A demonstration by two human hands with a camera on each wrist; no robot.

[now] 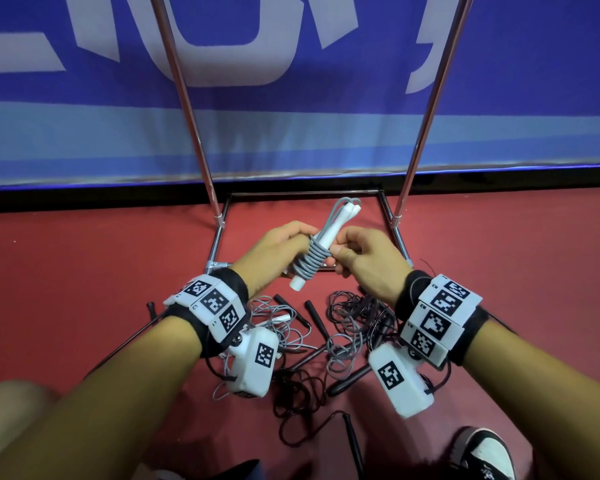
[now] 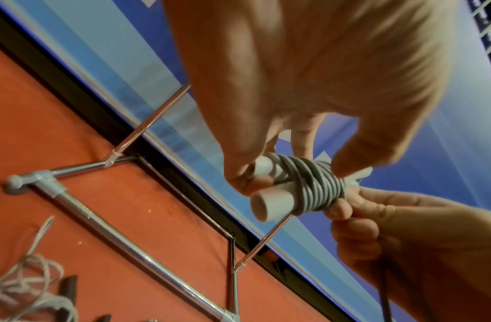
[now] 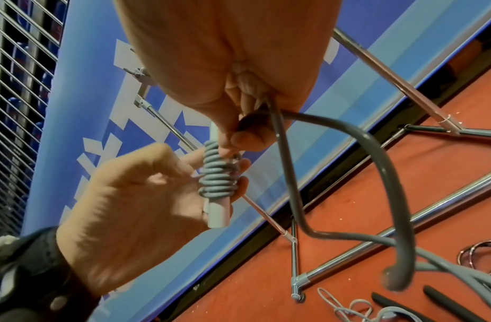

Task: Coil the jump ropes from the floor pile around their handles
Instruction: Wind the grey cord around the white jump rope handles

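Grey cord (image 1: 310,259) is kept wound tight on the paired white handles (image 1: 321,242), gripped by the left hand (image 1: 286,242); its tail is pinched by the right hand (image 1: 364,256) alongside, preventing unwinding.

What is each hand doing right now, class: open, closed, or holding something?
Left hand: closed, gripping the white handles wrapped in grey rope.
Right hand: closed, pinching the same bundle at the coil.

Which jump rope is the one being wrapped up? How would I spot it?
Look above the tangled pile on the red floor, between the two hands. It is the rope with white handles and grey cord coiled tightly round them; the rest lie loose.
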